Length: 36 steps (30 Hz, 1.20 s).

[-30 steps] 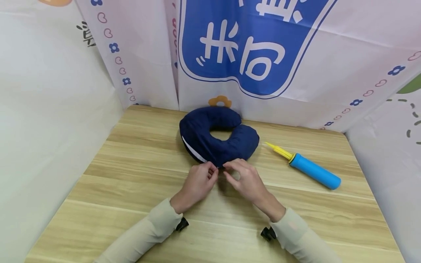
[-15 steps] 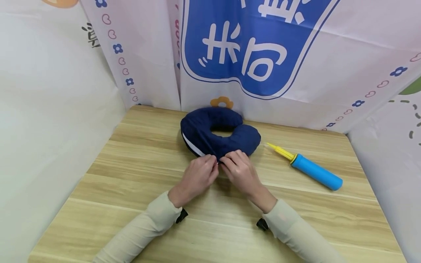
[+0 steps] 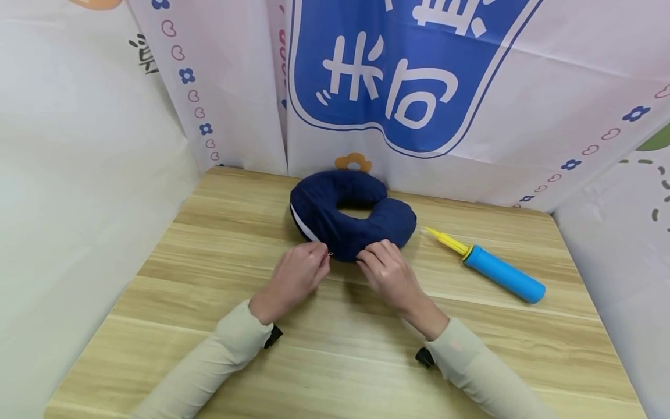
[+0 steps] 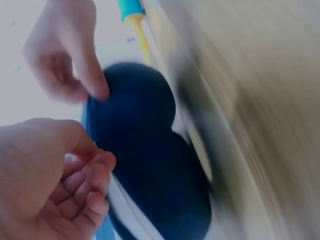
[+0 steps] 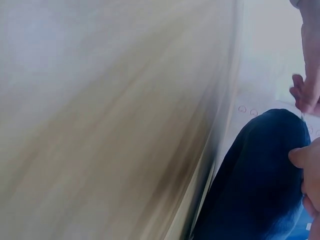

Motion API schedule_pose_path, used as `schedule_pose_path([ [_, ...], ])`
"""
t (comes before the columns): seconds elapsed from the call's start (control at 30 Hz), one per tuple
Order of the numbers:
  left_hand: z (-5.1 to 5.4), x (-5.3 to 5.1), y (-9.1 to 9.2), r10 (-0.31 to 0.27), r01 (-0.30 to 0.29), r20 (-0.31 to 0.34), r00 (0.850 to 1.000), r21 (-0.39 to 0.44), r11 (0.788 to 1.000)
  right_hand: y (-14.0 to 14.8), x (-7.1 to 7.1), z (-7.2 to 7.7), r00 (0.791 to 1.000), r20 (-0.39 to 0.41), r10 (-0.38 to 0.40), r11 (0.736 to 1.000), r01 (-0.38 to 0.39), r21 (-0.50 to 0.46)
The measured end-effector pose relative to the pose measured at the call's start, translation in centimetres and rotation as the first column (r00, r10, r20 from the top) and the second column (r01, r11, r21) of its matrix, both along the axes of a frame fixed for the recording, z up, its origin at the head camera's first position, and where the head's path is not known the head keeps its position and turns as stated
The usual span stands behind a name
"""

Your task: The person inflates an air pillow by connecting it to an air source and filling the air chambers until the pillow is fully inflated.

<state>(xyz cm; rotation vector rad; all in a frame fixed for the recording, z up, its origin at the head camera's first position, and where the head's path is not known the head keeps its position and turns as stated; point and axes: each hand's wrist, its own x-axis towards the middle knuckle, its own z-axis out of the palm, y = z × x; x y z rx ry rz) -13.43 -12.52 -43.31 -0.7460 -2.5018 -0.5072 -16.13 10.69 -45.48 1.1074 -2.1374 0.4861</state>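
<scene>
A navy U-shaped neck pillow (image 3: 348, 235) lies on the table, its opening facing right. Along its left front edge runs a zipper, and a white strip (image 3: 302, 223) shows through the unzipped part. My left hand (image 3: 295, 273) pinches the zipper pull, a small metal bit of which shows by the fingertips. My right hand (image 3: 391, 274) holds the front edge of the pillow between thumb and fingers, a little right of the left hand. In the left wrist view the white lining (image 4: 131, 207) appears just below the left fingers.
A blue hand pump (image 3: 502, 272) with a yellow nozzle lies to the right of the pillow on the wooden table (image 3: 345, 378). Printed white cloth (image 3: 235, 105) stands behind the pillow and along both sides.
My left hand has moved left along the pillow's edge with the zipper pull, away from my right hand. Less white shows at the zipper. My right hand has closed onto the edge.
</scene>
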Motion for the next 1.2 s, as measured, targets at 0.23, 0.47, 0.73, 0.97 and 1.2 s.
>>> schedule_pose_path([
  [0.23,-0.1,-0.3,-0.7,-0.085,0.075,0.117,0.989,0.094,0.993,0.1,0.7,0.5,0.995,0.071,0.069,0.996,-0.064,-0.061],
  [0.47,-0.3,0.0,0.1,-0.217,0.205,0.081,0.973,0.141,0.969,-0.9,1.4,0.8,1.000,0.028,0.006,1.000,-0.006,-0.020],
  [0.73,-0.3,-0.2,-0.2,-0.221,0.225,-0.063,0.973,0.079,0.971,-0.3,1.4,0.7,1.000,0.010,0.008,1.000,-0.008,-0.010],
  [0.97,-0.5,-1.0,-1.9,-0.156,0.158,-0.032,0.987,0.084,0.984,1.1,1.4,1.0,0.999,0.007,0.043,0.998,-0.042,-0.038],
  [1.2,-0.6,-1.2,-1.1,-0.205,0.181,0.119,0.971,0.191,0.965,0.6,1.4,1.4,0.997,-0.042,0.064,0.995,-0.067,-0.071],
])
